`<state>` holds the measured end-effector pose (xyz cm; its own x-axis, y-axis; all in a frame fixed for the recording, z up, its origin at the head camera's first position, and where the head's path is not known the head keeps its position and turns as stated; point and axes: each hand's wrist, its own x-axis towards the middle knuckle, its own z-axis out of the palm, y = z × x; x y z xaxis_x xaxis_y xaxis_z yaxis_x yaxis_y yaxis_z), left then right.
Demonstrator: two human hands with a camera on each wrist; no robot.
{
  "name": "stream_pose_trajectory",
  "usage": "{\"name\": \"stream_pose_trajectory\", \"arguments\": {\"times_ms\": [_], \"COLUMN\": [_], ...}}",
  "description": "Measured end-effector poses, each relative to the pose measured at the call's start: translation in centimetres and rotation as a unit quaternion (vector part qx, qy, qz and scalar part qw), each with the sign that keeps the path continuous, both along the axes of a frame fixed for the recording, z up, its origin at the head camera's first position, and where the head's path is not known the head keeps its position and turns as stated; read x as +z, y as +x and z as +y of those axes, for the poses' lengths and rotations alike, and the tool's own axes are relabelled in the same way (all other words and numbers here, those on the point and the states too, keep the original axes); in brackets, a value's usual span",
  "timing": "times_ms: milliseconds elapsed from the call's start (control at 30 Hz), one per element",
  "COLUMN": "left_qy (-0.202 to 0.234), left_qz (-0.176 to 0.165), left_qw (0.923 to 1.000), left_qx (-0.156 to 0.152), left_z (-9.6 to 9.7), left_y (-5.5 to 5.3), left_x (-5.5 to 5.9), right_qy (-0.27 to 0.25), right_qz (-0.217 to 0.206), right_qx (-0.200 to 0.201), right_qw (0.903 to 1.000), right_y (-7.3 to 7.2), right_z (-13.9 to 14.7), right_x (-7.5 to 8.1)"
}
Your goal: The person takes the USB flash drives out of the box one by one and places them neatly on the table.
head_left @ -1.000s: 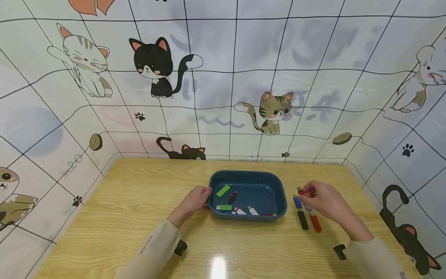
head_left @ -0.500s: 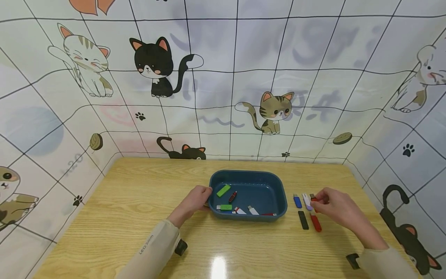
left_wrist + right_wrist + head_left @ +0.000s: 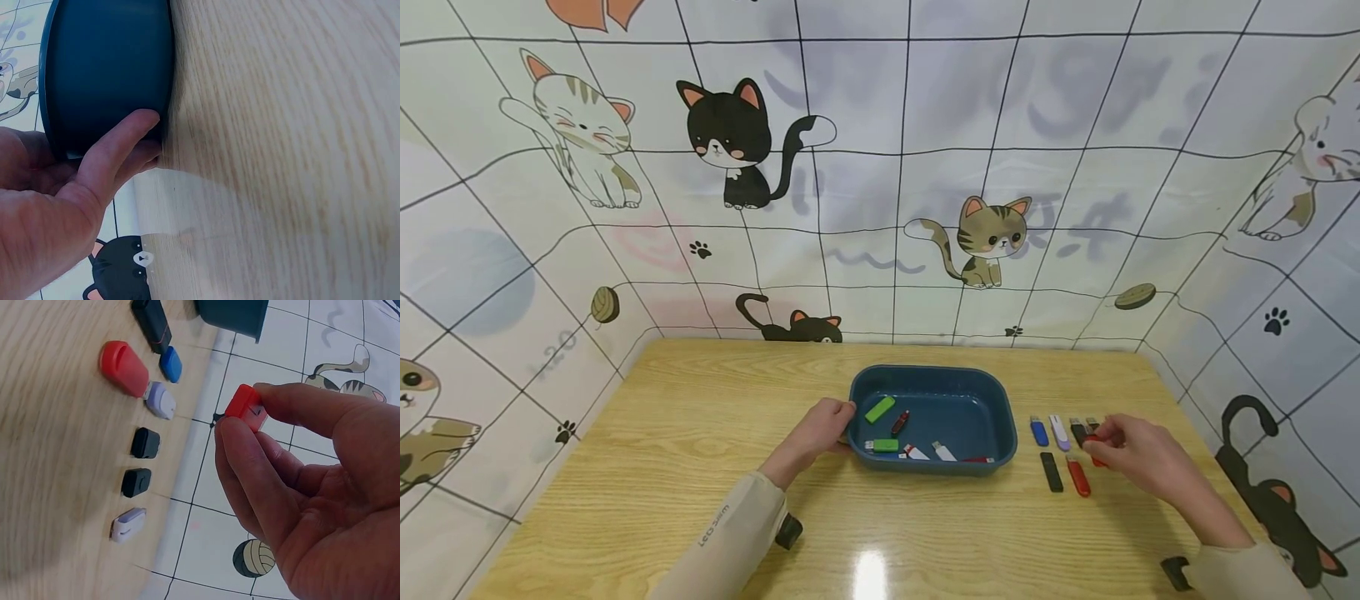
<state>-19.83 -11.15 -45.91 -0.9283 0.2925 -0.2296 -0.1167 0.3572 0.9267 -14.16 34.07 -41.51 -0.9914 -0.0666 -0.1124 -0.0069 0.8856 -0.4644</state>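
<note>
A dark blue plastic bin (image 3: 932,380) stands on the wooden table. My left hand (image 3: 820,429) grips its left end; in the left wrist view, fingers (image 3: 122,147) lie against the outer wall. To the right of the bin, my right hand (image 3: 1142,454) pinches a red USB flash drive (image 3: 245,407) between thumb and fingers above the table. Below it lie a blue drive (image 3: 1039,431), a lilac-white drive (image 3: 1059,432) and a black drive (image 3: 1078,431). Nearer me are a black drive (image 3: 1052,472) and another red drive (image 3: 1078,476).
Inside the bin lie several drives, among them a green drive (image 3: 880,409) and a dark red one (image 3: 900,422). The right wrist view also shows a small white drive (image 3: 129,525) at the row's end. A cat-print cloth (image 3: 865,192) surrounds the wooden table (image 3: 715,392).
My right hand has moved right and slightly toward me with the red USB flash drive, uncovering the lilac-white and black drives. My left hand and the bin have stayed put.
</note>
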Motion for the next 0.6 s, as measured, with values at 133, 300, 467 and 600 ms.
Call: {"name": "stream_pose_trajectory", "arguments": {"times_ms": [133, 300, 467, 600], "left_qy": [0.001, -0.001, -0.003, -0.003], "left_qz": [0.001, -0.001, -0.005, -0.008], "left_qw": [1.0000, 1.0000, 1.0000, 1.0000], "left_qx": [0.001, 0.005, 0.006, 0.005], "left_z": [0.1, 0.0, 0.0, -0.2], "left_y": [0.0, -0.2, -0.4, -0.5], "left_x": [0.0, 0.0, -0.1, -0.4], "right_qy": [0.004, 0.020, 0.032, 0.037], "right_qz": [-0.012, -0.025, -0.036, -0.045], "right_qx": [0.001, 0.008, 0.011, 0.002], "right_qw": [0.9999, 0.9995, 0.9988, 0.9983], "right_y": [0.0, -0.1, -0.2, -0.2], "right_z": [0.5, 1.0, 1.2, 1.2], "right_x": [-0.5, -1.3, -2.7, -3.4]}}
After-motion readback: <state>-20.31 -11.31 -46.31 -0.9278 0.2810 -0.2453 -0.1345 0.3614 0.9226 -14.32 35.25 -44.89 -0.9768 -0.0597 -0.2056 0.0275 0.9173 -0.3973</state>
